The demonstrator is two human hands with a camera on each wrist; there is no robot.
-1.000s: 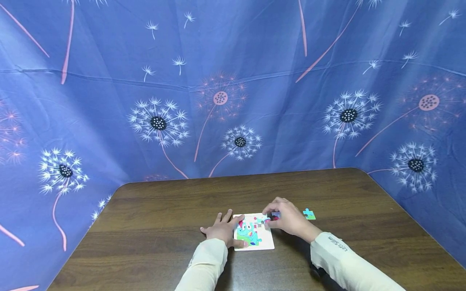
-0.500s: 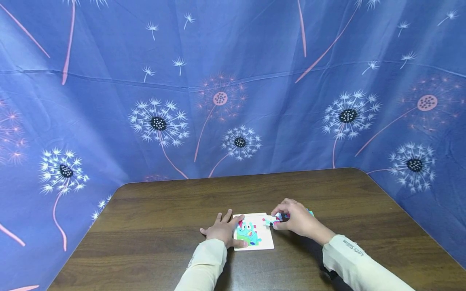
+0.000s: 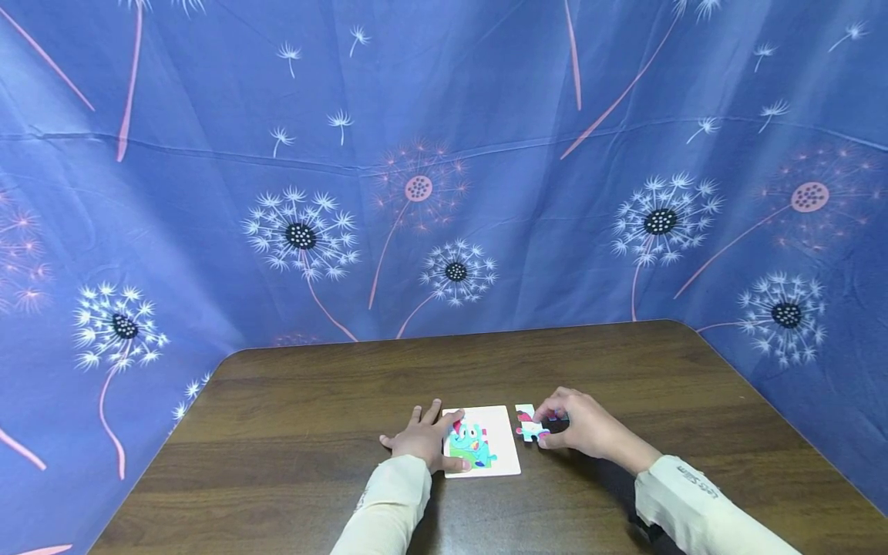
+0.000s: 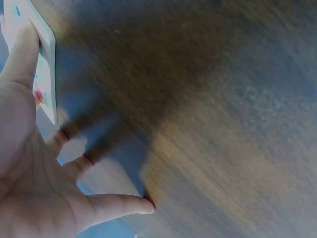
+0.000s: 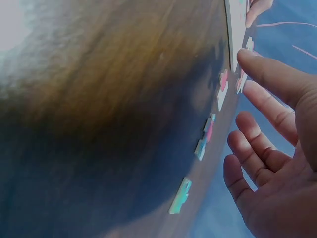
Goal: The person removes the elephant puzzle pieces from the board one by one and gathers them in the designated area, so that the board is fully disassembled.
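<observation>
A square white puzzle board (image 3: 505, 451), partly filled with a blue elephant picture, lies on the table. My left hand (image 3: 419, 441) rests at its left edge with fingers spread, thumb and index finger on the board. Just right of the board, my right hand (image 3: 586, 425) pinches a white, pink and blue jigsaw piece (image 3: 531, 430) between thumb and index finger. In the right wrist view that piece (image 5: 242, 83) shows edge-on beside the fingertips. Another white and red piece (image 3: 523, 410) appears just behind it. The remaining fingers of the right hand are loosely bent.
In the right wrist view several loose jigsaw pieces lie along the table, including a pink and white one (image 5: 223, 90), a multicoloured one (image 5: 205, 138) and a green one (image 5: 180, 196). A blue dandelion-print cloth (image 3: 541, 193) hangs behind the brown wooden table (image 3: 312, 401).
My right hand has drawn the jigsaw piece rightward, off the board's upper right part and onto the table side. The left hand stays on the board.
</observation>
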